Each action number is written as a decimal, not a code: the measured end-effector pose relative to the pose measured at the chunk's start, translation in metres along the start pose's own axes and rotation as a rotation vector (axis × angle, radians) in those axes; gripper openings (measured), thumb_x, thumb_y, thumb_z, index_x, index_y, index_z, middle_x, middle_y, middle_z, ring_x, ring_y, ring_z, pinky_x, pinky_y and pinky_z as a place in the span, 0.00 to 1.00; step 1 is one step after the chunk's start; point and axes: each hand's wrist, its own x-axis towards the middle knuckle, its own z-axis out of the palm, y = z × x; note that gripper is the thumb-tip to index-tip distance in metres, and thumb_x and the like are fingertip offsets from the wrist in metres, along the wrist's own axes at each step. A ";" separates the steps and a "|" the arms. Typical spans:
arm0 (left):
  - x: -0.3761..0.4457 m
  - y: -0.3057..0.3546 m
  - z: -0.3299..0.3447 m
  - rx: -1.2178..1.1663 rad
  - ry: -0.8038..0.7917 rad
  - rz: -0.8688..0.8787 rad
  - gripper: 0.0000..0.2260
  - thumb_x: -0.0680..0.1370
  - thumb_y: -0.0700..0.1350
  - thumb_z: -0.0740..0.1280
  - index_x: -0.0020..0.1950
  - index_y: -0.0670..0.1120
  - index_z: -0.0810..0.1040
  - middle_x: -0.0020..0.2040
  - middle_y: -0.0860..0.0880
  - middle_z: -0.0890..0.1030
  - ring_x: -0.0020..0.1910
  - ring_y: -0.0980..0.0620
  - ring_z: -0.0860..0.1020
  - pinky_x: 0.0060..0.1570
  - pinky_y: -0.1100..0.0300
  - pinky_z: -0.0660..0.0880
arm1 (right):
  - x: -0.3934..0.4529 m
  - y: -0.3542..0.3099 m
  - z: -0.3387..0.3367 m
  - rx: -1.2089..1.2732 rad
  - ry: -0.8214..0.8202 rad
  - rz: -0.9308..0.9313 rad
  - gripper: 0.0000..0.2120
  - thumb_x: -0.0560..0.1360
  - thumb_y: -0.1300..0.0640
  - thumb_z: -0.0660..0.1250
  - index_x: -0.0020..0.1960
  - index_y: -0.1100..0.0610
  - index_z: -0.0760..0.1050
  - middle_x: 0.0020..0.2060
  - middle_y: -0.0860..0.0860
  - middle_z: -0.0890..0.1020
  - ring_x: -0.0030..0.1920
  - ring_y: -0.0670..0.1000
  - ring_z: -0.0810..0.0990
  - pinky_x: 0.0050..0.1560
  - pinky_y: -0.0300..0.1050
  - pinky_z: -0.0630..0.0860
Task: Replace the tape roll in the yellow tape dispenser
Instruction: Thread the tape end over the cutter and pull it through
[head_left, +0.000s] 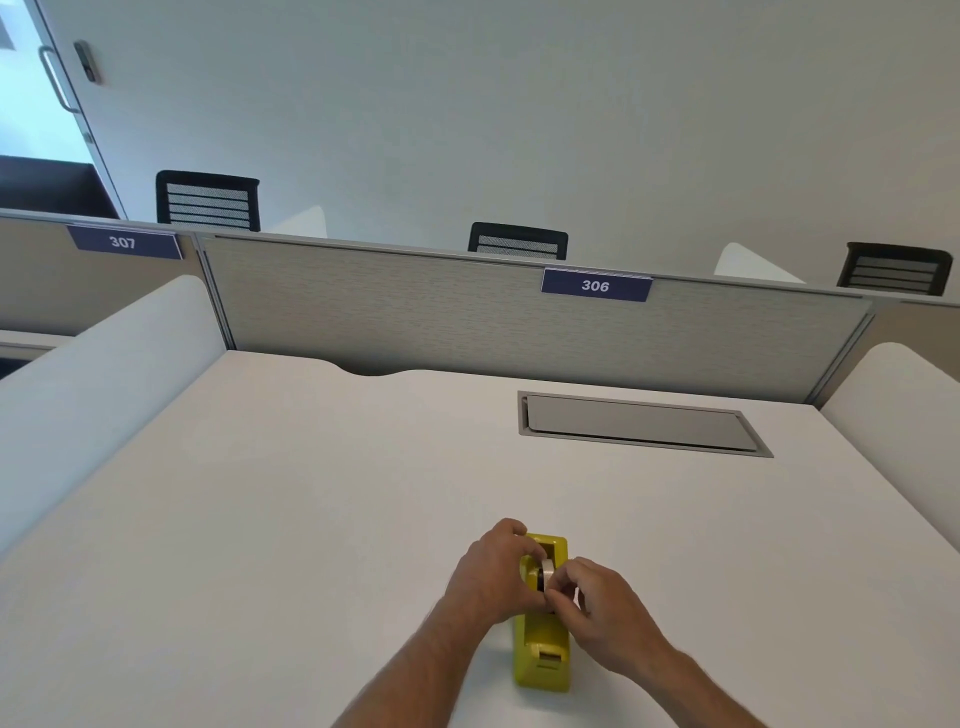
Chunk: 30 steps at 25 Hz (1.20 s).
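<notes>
Head view: the dispenser is seen standing near the front edge of the desk, its cutter end toward the person. The left hand is curled against the dispenser's left side at the roll well. The roll is pinched between thumb and fingertips of the right hand, at or just above the well; whether it is seated cannot be told. The dispenser is judged heavy and stiff, best steadied by its flanks. The roll is judged light and rigid, its tape sticky; it is best held by its flat sides, clear of the serrated cutter.
</notes>
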 end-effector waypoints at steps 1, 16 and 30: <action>0.000 -0.001 0.000 0.010 -0.003 0.006 0.26 0.65 0.59 0.78 0.61 0.56 0.80 0.70 0.56 0.70 0.63 0.52 0.74 0.61 0.53 0.76 | -0.001 0.000 0.000 0.029 0.009 0.015 0.03 0.76 0.50 0.67 0.44 0.46 0.76 0.39 0.41 0.80 0.41 0.44 0.78 0.39 0.41 0.77; -0.003 -0.002 0.002 0.042 -0.005 0.012 0.26 0.68 0.60 0.75 0.64 0.56 0.78 0.73 0.56 0.68 0.65 0.50 0.74 0.61 0.53 0.76 | 0.003 -0.025 0.013 0.404 0.276 0.500 0.15 0.72 0.46 0.75 0.31 0.53 0.80 0.28 0.45 0.83 0.32 0.46 0.81 0.36 0.49 0.81; 0.000 -0.005 0.004 0.045 -0.016 0.009 0.26 0.67 0.59 0.77 0.63 0.57 0.78 0.72 0.56 0.68 0.64 0.50 0.74 0.60 0.54 0.75 | 0.005 -0.028 0.019 0.903 0.329 0.882 0.06 0.66 0.63 0.80 0.38 0.62 0.83 0.26 0.54 0.81 0.25 0.50 0.71 0.27 0.42 0.72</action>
